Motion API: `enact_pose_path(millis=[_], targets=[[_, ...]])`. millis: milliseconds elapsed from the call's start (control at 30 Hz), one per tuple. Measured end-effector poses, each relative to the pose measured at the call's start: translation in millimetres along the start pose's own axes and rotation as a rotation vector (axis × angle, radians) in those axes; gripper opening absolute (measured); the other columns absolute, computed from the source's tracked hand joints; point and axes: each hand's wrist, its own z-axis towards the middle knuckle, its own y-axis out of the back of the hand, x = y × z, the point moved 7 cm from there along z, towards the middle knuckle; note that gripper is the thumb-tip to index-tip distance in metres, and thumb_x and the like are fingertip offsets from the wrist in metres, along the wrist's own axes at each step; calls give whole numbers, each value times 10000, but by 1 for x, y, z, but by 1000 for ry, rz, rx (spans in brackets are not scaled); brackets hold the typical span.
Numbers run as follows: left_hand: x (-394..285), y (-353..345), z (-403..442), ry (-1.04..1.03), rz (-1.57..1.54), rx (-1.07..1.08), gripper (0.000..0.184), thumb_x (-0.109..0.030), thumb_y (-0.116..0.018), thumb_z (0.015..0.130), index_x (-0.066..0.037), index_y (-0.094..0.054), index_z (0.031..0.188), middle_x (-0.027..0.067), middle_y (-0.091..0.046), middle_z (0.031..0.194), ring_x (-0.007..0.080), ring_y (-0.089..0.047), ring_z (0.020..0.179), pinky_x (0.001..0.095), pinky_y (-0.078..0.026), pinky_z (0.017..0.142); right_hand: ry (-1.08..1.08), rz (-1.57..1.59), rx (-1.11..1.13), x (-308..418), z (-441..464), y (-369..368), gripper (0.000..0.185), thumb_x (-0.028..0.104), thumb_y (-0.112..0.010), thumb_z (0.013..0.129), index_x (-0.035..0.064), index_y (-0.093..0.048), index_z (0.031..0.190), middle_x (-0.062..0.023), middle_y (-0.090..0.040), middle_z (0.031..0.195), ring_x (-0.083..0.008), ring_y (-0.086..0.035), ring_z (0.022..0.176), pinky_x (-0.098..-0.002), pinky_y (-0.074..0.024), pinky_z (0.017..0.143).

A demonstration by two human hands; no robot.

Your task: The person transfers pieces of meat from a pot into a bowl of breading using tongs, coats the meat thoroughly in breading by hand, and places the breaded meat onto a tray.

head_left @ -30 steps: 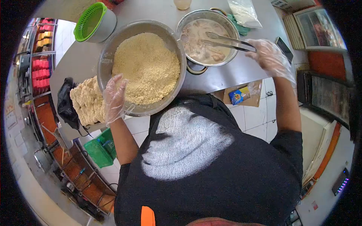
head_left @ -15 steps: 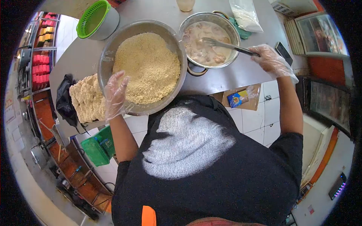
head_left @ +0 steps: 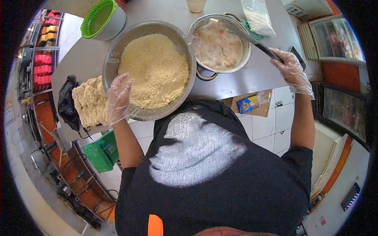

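Note:
My right hand [head_left: 291, 70], in a clear plastic glove, is closed around the black handle of a long metal utensil [head_left: 249, 37]. The utensil's blurred far end lies over the back right of a metal pot [head_left: 248, 59]. In the pot, meat pieces [head_left: 218, 45] sit in a milky, pale liquid. A large metal basin [head_left: 112, 59] left of the pot holds pale yellow, crumbly flour [head_left: 155, 70]. My left hand [head_left: 119, 96], also gloved, is at the basin's left rim. Its fingers extend loosely, with nothing seen in them.
A slab of crumb-coated pieces [head_left: 90, 102] lies left of the basin beside a black bag [head_left: 67, 104]. Behind are a green strainer on a bucket [head_left: 112, 27], a cup [head_left: 195, 5] and a bag of white powder [head_left: 258, 17]. A phone [head_left: 298, 57] lies at right.
The utensil has risen from the liquid toward the pot's back right, and my right hand has shifted slightly right. The meat in the pot has been stirred about. My left hand stays nearly still.

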Motion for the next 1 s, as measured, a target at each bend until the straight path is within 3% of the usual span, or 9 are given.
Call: enact_pose_path(millis=[100,200,400,500,600,700,833,867,1000], targets=[[-6,1,-1,39,9,51,413,-211,-763,971,-5,-657,1313,115,-687,1280,208,-632,1180,349,-487,1038,-66,72,21,1,2,-10,396,158,-723,942,45,-695,1320,-185,-737,1239,-290,-704,1107,-383,-510,1012],[-13,3,-2,26,-17,-2,433,-319,-766,943,5,-719,1226,184,-720,1232,317,-672,1178,407,-498,1036,-50,-39,-36,-18,20,-26,418,198,-710,938,66,-687,1334,-185,-726,1255,-318,-693,1150,-410,-511,1033],[-14,6,-4,20,1,4,423,-312,-768,949,6,-717,1224,185,-713,1245,297,-670,1173,391,-500,1027,-104,-486,-229,6,21,-21,463,274,-675,926,131,-665,1366,-184,-710,1251,-369,-656,1192,-475,-514,1043],[-14,7,-5,46,-63,-7,404,-287,-770,954,8,-714,1225,170,-715,1236,275,-667,1161,379,-498,1024,-120,-531,-193,23,23,-17,439,281,-679,916,109,-688,1319,-188,-720,1216,-368,-672,1163,-473,-527,1026],[-19,7,-7,57,-74,-9,397,-265,-772,956,9,-707,1237,150,-716,1227,256,-661,1148,374,-496,1023,13,-615,-256,25,32,-32,386,280,-673,910,68,-716,1229,-208,-726,1164,-370,-687,1124,-477,-538,995],[-21,6,-7,66,-42,-12,393,-253,-768,961,13,-701,1241,138,-715,1224,239,-653,1148,366,-492,1024,-134,-569,23,21,56,-50,481,334,-706,890,123,-687,1322,-209,-720,1182,-377,-694,1094,-494,-545,963],[-19,5,-6,81,-62,-2,392,-251,-765,963,14,-698,1244,138,-715,1226,232,-647,1162,360,-482,1033,-229,-325,69,10,66,-49,354,242,-644,901,150,-741,1229,-203,-731,1118,-363,-707,1054,-475,-548,942],[-16,7,-7,90,-79,1,394,-253,-764,963,13,-697,1246,136,-713,1229,229,-644,1164,359,-480,1034,-282,-275,112,22,55,-39,380,237,-646,911,232,-727,1282,-174,-729,1168,-340,-701,1087,-461,-539,968],[-8,13,-15,114,-159,-25,416,-267,-758,964,9,-685,1267,131,-703,1246,225,-638,1162,360,-478,1032,-41,-260,10,11,45,-28,421,251,-698,909,155,-707,1319,-175,-726,1212,-328,-680,1153,-420,-514,1016]])
